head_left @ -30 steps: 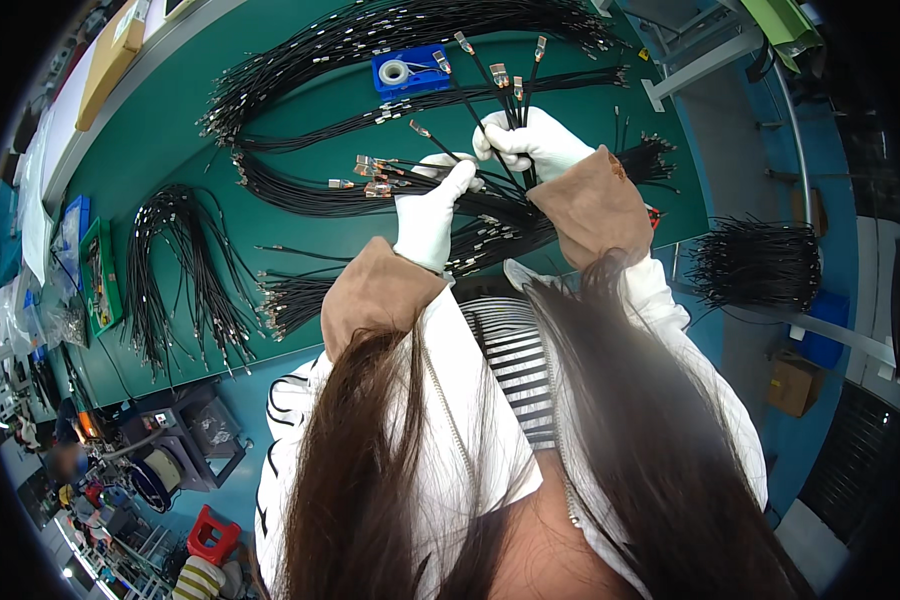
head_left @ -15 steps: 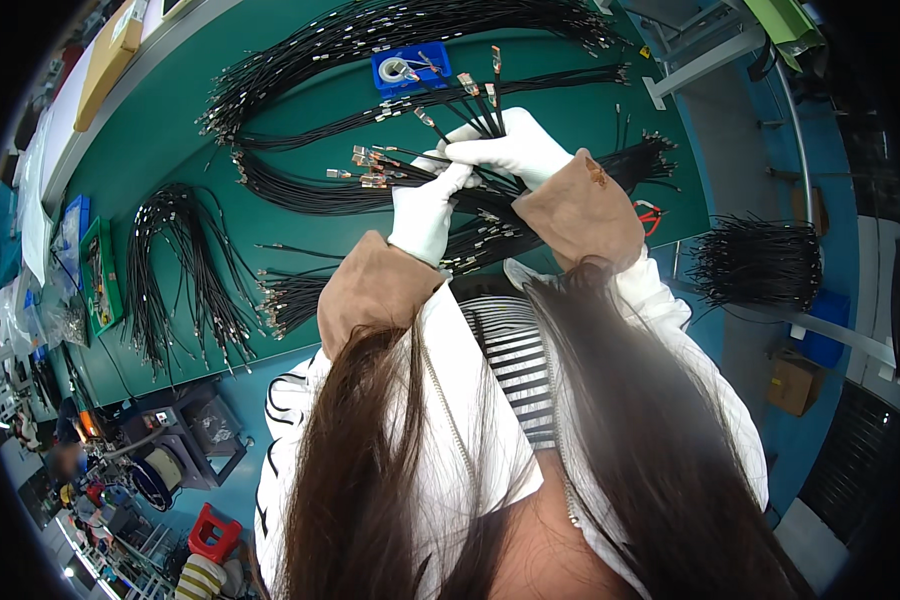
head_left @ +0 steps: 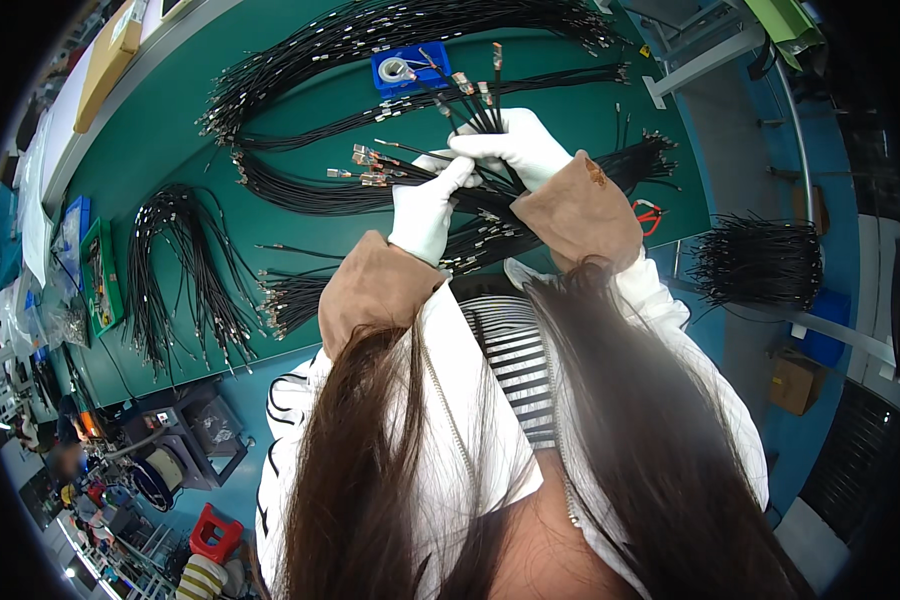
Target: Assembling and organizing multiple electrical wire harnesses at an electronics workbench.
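Both my hands wear white gloves and meet over the green table. My left hand (head_left: 425,210) is closed round a bunch of black cables whose copper-coloured metal terminals (head_left: 370,178) stick out to the left. My right hand (head_left: 520,148) pinches several more black cables (head_left: 482,118), fanned upward with their terminals at the top. The fingertips of the two hands nearly touch, and the cable lengths between them are partly hidden by the gloves. Below the hands, more black cables (head_left: 485,240) with silvery ends lie on the table.
Long cable bundles (head_left: 350,50) curve across the back of the green table (head_left: 170,150). A blue tray (head_left: 411,68) holds a white roll. Another bundle (head_left: 175,270) lies left, beside a green bin (head_left: 100,275). Red-handled pliers (head_left: 648,217) lie right; a cable bundle (head_left: 755,262) hangs beyond the edge.
The fanned cables in my right hand have shifted slightly, and one of them has swung right toward the others. My left hand has hardly moved.
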Demonstrator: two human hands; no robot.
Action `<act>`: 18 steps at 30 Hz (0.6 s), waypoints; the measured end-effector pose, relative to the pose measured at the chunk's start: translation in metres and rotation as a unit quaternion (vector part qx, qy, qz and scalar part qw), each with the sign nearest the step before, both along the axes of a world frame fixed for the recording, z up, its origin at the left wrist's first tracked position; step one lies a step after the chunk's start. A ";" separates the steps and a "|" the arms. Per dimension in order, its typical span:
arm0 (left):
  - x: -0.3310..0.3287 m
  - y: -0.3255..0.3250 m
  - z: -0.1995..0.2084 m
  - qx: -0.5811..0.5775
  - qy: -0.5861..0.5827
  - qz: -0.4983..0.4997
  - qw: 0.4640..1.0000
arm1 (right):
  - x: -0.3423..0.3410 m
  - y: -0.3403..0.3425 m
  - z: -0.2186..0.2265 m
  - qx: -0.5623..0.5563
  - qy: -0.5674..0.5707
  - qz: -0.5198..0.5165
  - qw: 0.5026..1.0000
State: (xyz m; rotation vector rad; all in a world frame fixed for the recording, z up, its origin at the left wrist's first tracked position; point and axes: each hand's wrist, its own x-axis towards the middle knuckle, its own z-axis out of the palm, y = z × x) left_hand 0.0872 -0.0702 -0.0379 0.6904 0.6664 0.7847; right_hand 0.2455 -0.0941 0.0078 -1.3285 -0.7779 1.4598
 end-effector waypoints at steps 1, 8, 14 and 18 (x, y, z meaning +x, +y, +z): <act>0.000 0.001 0.003 0.000 0.000 0.001 1.000 | 0.000 0.000 0.003 0.025 -0.004 -0.014 1.000; 0.001 0.001 0.007 0.036 0.027 -0.020 0.999 | 0.004 0.001 0.009 0.031 0.004 -0.037 0.999; 0.003 0.004 0.000 0.046 0.020 -0.048 0.998 | 0.002 0.002 0.018 0.005 -0.047 0.039 0.998; 0.003 0.005 -0.005 0.062 -0.004 -0.077 0.995 | 0.001 0.005 0.020 -0.035 -0.064 0.085 0.994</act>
